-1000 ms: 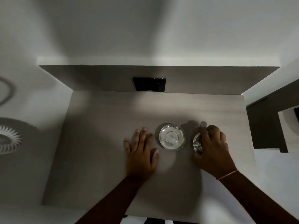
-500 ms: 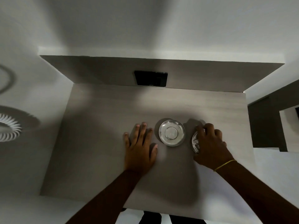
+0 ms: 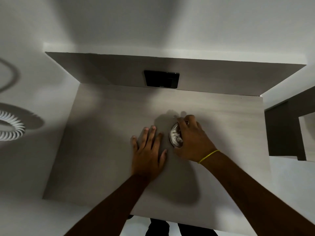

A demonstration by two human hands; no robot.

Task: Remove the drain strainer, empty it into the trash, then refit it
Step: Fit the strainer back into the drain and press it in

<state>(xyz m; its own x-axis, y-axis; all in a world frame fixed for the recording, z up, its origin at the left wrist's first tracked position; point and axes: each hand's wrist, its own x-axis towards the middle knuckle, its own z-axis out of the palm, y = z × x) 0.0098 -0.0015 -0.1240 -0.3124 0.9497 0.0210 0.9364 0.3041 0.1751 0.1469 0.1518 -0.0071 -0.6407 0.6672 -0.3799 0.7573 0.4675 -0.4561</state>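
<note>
Head view shows me my right hand point(image 3: 190, 140) clasping the round shiny metal drain strainer point(image 3: 175, 137), tilted on the grey sink floor point(image 3: 105, 150) directly beneath it, left hand point(image 3: 148, 150) flat, empty, just beside

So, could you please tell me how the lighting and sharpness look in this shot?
Head view: dim, hard light from above; the right hand on the strainer and the flat left hand throw dark shadows across the sink floor; slight motion blur; wide-angle bending at edges.

strainer point(image 3: 175, 136) half hidden under right hand point(image 3: 192, 140) (drain unseen) | forearms cut by bottom edge
</note>
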